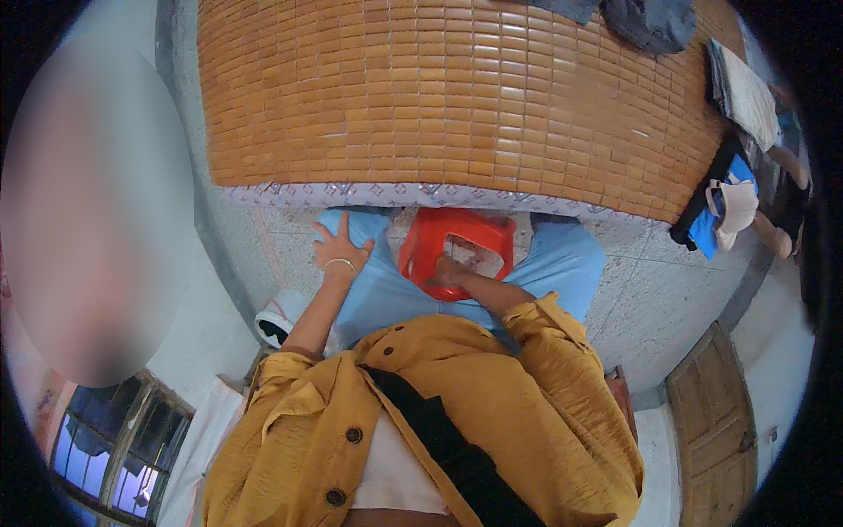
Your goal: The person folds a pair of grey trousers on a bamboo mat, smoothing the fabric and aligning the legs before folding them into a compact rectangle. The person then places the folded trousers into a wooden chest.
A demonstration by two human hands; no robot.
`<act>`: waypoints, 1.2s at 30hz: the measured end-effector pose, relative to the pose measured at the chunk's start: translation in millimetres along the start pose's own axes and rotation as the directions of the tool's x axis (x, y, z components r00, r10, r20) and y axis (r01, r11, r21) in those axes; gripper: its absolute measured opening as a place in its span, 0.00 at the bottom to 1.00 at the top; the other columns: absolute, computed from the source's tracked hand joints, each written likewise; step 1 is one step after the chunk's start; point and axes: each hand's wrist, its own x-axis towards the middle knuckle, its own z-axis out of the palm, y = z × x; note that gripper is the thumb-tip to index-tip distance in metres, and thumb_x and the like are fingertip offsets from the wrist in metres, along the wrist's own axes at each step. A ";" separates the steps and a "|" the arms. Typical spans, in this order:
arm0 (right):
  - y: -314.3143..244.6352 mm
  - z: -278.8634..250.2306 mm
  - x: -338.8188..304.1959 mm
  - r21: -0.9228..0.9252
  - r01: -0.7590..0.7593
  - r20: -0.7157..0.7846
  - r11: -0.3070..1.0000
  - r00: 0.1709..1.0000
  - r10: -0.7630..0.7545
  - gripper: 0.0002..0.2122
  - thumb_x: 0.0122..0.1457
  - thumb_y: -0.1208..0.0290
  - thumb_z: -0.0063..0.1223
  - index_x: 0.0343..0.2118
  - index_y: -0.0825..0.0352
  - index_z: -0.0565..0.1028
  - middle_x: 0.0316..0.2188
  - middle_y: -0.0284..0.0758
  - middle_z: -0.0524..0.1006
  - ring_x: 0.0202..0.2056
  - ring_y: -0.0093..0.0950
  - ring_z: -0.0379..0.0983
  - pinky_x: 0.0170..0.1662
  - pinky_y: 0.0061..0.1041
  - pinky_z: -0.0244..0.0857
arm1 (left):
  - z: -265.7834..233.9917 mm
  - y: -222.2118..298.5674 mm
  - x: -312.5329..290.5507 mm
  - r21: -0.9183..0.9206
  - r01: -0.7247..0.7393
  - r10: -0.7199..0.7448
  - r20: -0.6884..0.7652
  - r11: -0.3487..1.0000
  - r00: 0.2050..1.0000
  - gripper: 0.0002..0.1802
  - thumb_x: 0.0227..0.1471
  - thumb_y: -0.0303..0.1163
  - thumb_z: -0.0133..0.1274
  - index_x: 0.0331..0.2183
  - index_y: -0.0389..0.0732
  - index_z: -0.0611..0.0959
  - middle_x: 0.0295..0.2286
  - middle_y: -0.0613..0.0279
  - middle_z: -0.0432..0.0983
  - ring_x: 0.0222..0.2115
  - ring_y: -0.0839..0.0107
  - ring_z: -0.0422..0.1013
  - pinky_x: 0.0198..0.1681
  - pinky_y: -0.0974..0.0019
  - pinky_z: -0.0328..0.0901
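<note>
Between my knees is a red plastic stool (423, 234), with a large opening through which the grey floor shows. My right hand (448, 273) reaches down to its near side, the fingers closed at the rim beside the opening; the fingertips are partly hidden. My left hand (338, 249) lies on my left knee in light blue jeans (376, 285). Its fingers are spread and hold nothing, and a bracelet circles the wrist.
Ahead is a bed topped with a brown slatted mat (421, 97), over a patterned pale cloth edge (351, 193). Dark clothing (650, 25) lies on its far side. Folded cloths (742, 92) hang at right. A white shoe-like item (279, 318) and wooden door (713, 422) are visible.
</note>
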 end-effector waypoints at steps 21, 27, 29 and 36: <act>-59.1 -73.5 47.8 -0.090 0.039 -0.148 0.995 0.988 -0.052 0.22 0.48 0.58 0.47 0.41 0.71 0.72 0.41 0.51 0.71 0.44 0.44 0.69 0.47 0.44 0.59 | -2.7 11.3 26.9 -0.058 0.044 -0.053 -0.152 0.997 0.987 0.40 0.37 0.62 0.50 0.51 0.55 0.66 0.55 0.38 0.35 0.46 0.34 0.54 0.38 0.41 0.61; -51.8 -76.7 47.8 -0.144 0.026 -0.182 0.989 0.982 -0.052 0.22 0.46 0.60 0.51 0.40 0.73 0.72 0.41 0.51 0.71 0.45 0.45 0.67 0.46 0.38 0.63 | 16.2 2.6 30.2 -0.116 -0.013 -0.018 -0.263 0.993 0.965 0.40 0.38 0.63 0.49 0.51 0.54 0.65 0.55 0.37 0.34 0.46 0.35 0.55 0.38 0.42 0.62; -73.7 -91.8 -5.7 -0.296 0.074 -0.238 0.952 0.960 -0.149 0.20 0.47 0.61 0.50 0.37 0.74 0.72 0.39 0.50 0.72 0.44 0.43 0.69 0.44 0.36 0.64 | 13.8 4.5 21.1 -0.159 -0.022 -0.021 -0.261 0.987 0.965 0.39 0.38 0.63 0.48 0.51 0.54 0.66 0.55 0.37 0.34 0.46 0.34 0.55 0.37 0.43 0.62; -94.2 -180.3 -98.6 0.275 0.569 -0.186 0.775 0.823 -0.537 0.15 0.57 0.60 0.45 0.33 0.69 0.74 0.26 0.36 0.76 0.28 0.24 0.73 0.31 0.23 0.68 | 25.3 0.0 28.6 -0.179 -0.050 -0.014 -0.338 0.983 0.941 0.39 0.39 0.62 0.47 0.49 0.49 0.69 0.54 0.34 0.36 0.45 0.34 0.57 0.41 0.43 0.60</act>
